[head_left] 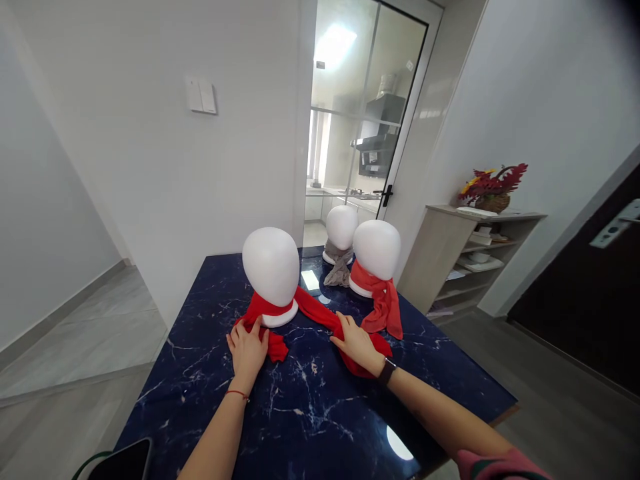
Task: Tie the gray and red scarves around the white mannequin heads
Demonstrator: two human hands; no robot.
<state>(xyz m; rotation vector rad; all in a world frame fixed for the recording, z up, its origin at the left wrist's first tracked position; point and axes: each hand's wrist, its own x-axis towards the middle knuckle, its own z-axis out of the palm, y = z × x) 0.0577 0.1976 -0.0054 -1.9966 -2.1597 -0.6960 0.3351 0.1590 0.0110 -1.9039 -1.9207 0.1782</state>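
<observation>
A white mannequin head (271,265) stands near me on the dark blue marble table (300,407), with a red scarf (315,310) draped round its neck and trailing on both sides. My left hand (247,348) lies flat on the scarf's left end, fingers spread. My right hand (356,341) rests on the scarf's right end, fingers stretched out over the cloth. Behind stand a second white head (377,249) wearing an orange-red scarf (384,301) and a third head (342,227) with a grey scarf (339,272).
A dark phone (123,460) lies at the table's near left corner. A wooden shelf unit (465,260) with a flower basket (493,187) stands to the right. A glass door (370,120) to a kitchen is behind the table.
</observation>
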